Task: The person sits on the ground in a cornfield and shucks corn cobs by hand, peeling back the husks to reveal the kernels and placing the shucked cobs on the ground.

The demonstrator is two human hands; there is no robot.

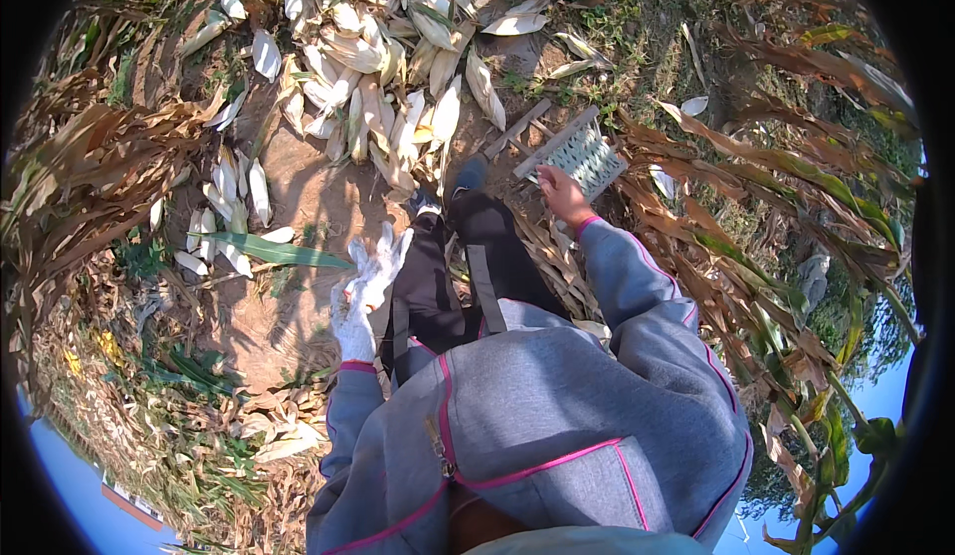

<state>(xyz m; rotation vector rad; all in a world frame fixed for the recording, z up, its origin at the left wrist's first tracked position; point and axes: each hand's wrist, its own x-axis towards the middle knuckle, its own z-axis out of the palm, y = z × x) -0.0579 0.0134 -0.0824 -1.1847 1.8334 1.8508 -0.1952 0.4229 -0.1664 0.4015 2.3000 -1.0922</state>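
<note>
My left hand (354, 324), in a white knit glove, is left of my dark trousers. It appears closed around a second white glove (382, 260), whose fingers point away from me. Bare and with bent fingers, my right hand (563, 193) is at the near edge of a small folding stool (578, 154) with a woven seat. Whether it grips the stool or only overlaps it in the view, I cannot tell. Beyond my feet lies a large heap of corn ears in pale husks (365, 55). A smaller group of pale corn ears (224, 189) lies to the left on bare soil.
Dry corn stalks and leaves (112, 174) stand or lean at the left, and more dry stalks (746, 271) fill the right side. A long green leaf (287, 251) lies near my left hand. Loose dry husks (291, 428) cover ground at the lower left.
</note>
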